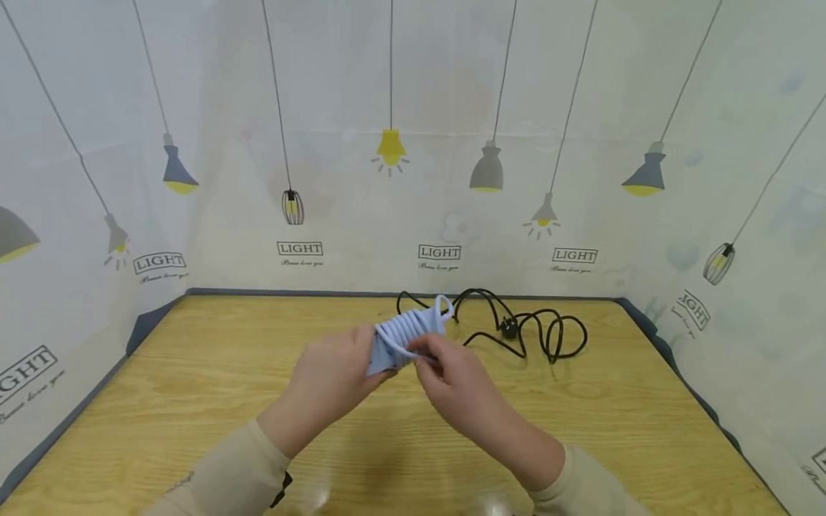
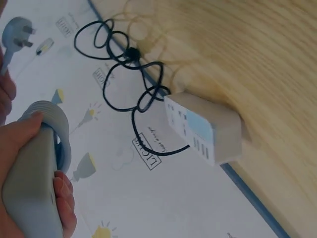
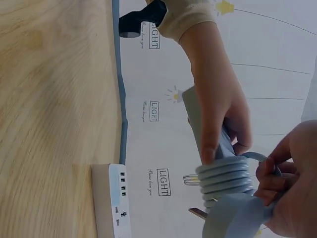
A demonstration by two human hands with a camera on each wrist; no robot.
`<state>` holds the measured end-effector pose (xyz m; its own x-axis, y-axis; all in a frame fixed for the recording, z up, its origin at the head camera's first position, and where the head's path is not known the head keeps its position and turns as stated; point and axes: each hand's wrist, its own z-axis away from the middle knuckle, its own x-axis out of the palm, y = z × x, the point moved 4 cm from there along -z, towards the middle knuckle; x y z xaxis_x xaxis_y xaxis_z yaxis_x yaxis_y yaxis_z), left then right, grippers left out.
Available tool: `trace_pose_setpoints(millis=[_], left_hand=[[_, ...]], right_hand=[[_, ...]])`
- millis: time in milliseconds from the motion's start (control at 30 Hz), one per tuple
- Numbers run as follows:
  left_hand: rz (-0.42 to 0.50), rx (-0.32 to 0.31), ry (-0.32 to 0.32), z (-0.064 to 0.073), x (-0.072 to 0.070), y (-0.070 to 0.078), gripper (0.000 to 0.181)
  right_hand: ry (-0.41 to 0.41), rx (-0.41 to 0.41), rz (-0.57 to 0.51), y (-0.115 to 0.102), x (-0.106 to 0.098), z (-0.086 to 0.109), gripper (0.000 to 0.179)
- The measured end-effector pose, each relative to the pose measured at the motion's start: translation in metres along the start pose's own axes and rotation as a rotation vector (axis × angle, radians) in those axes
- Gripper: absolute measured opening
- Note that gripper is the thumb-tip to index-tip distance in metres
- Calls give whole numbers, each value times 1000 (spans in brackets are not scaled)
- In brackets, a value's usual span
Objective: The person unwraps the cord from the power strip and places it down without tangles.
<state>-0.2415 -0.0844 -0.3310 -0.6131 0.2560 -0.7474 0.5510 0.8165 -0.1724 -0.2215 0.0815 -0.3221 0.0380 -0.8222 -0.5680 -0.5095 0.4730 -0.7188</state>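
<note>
The left hand (image 1: 335, 369) grips a light-blue block (image 2: 32, 183), which I see raised above the wooden table (image 1: 361, 466); the right hand (image 1: 458, 376) pinches the cord (image 1: 406, 328) coiled round it. Nearby: a white power strip (image 2: 200, 126).

table (image 1: 645, 416): wood-grained, faintly glossy | pale blue cord (image 3: 225, 178): smooth, matt, probably plastic | sleeves (image 1: 226, 469): matt cloth
</note>
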Motion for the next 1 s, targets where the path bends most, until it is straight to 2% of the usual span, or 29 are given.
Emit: trace_pose_setpoints(millis=[233, 433, 533, 700, 867, 1000], left_hand=[[15, 79, -88, 11, -2, 4, 53], [-2, 122, -103, 19, -5, 8, 54], [-5, 136, -116, 22, -7, 10, 56], [7, 175, -89, 26, -11, 12, 59], [26, 243, -95, 32, -15, 16, 60], [51, 283, -62, 36, -19, 18, 61]], right_hand=[[-33, -97, 124, -1, -3, 0, 17], [-35, -227, 243, -1, -10, -4, 21], [-24, -291, 270, -1, -16, -6, 21], [2, -415, 296, 2, -24, -9, 19], [-38, -402, 336, 3, -31, -13, 19], [-77, -374, 348, 8, -35, -16, 17]])
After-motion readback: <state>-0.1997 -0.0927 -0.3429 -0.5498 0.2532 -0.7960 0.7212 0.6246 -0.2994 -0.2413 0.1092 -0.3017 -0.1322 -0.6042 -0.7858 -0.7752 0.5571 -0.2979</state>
